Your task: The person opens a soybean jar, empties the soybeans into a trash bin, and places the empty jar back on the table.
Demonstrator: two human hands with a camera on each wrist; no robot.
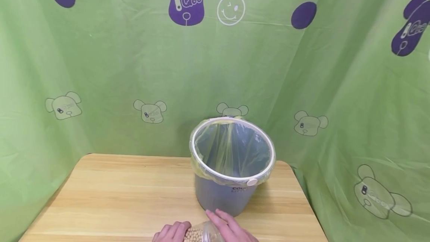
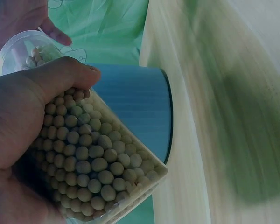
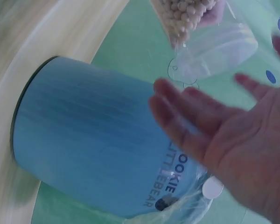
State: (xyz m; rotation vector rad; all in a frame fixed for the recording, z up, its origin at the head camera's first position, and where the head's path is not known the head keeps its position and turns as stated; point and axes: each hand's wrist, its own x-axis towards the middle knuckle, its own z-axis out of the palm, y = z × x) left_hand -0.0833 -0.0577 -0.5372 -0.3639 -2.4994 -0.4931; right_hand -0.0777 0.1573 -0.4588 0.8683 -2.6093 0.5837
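My left hand (image 1: 172, 231) grips a clear plastic jar (image 2: 100, 154) filled with small round tan beans, which look like soybeans. Its thumb lies across the jar near the neck. The jar lies tilted, its clear round cap end (image 3: 217, 51) pointing towards my right hand. My right hand (image 3: 245, 135) has its fingers spread beside that cap end; in the right wrist view a gap shows between them. In the head view, both hands are at the bottom edge, and most of the jar (image 1: 193, 234) is cut off.
Just beyond the hands stands a grey-blue bin (image 1: 221, 195) with a white rim and a yellowish bag liner (image 1: 215, 148). It stands on a wooden table (image 1: 134, 189). Green curtains (image 1: 134, 59) with bear prints hang behind and at both sides.
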